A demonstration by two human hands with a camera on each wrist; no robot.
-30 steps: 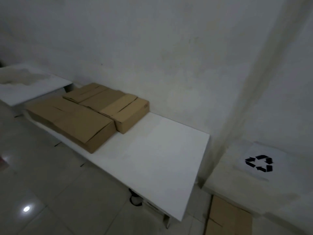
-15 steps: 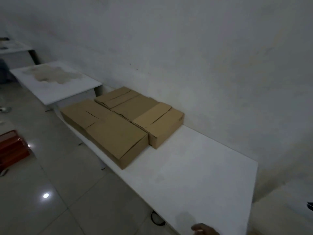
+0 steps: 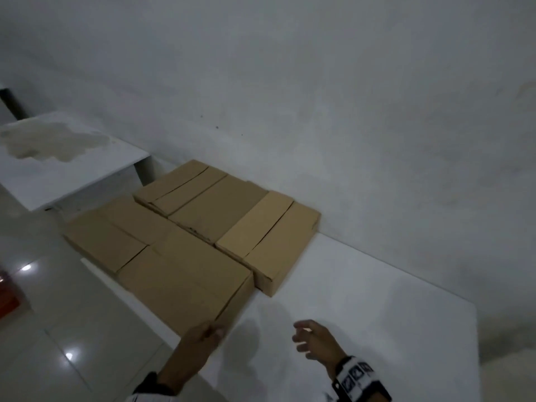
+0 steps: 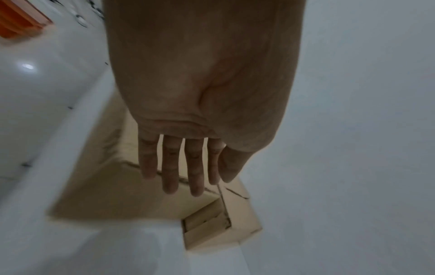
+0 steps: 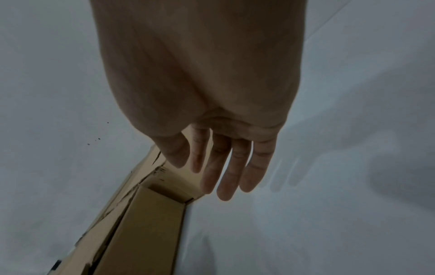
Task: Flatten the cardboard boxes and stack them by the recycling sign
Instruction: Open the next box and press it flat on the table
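The white desk (image 3: 362, 300) carries the cardboard, and the recycling sign is nowhere in view. Two rows lie side by side on it: the near box (image 3: 185, 274) along the front edge and the far box (image 3: 269, 242) against the wall, both low but not collapsed. The step in hand looks like taking hold of the near box at its closest corner — best done with a hand on each side, drawing it clear of its neighbour before pressing it flat. The left hand (image 3: 203, 338) reaches that corner, fingers (image 4: 170, 167) straight and spread, gripping nothing. The right hand (image 3: 314, 339) hovers above bare desk, loosely spread and empty — apart from either box.
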